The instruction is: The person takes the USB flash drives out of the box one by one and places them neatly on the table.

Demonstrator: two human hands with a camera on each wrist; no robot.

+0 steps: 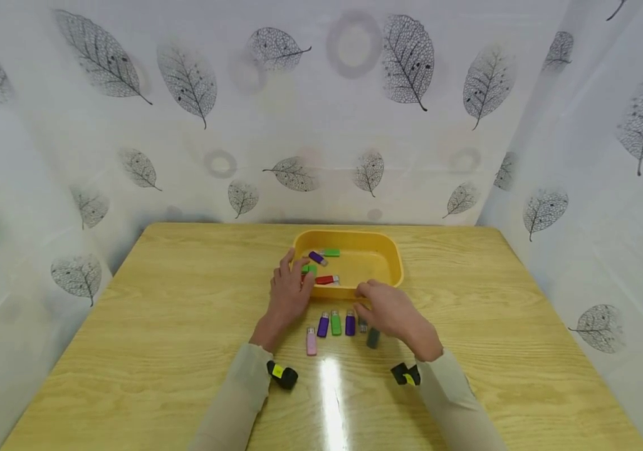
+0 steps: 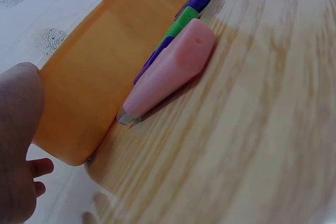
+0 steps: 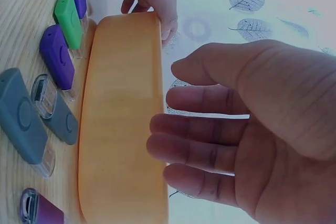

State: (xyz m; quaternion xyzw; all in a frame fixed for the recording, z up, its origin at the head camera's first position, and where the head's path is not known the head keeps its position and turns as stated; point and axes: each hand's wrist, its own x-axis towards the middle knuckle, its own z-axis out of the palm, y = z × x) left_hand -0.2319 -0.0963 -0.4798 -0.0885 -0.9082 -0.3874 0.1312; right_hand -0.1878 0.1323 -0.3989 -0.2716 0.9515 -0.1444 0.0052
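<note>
Pink USB drive [image 1: 311,344] on wooden table [image 1: 175,351], green drive [image 1: 336,324] just beyond. Right hand [image 1: 393,311], fingers loosely extended, at front rim of yellow tray [image 1: 350,292]; left hand [image 1: 289,293] at left side, whether gripping unclear. Red drive [image 1: 326,280] inside; leaf-print backdrop [image 1: 321,119] behind.

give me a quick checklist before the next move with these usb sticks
1. Right hand free: ok, it holds nothing.
2. Left hand gripping the yellow tray firmly: cannot tell.
3. Yellow tray upright on the table: ok.
4. Space in front of the yellow tray clear: not ok, the pink USB stick and others lie there.
5. Two grey USB sticks apart: cannot tell, they overlap in the right wrist view.
</note>
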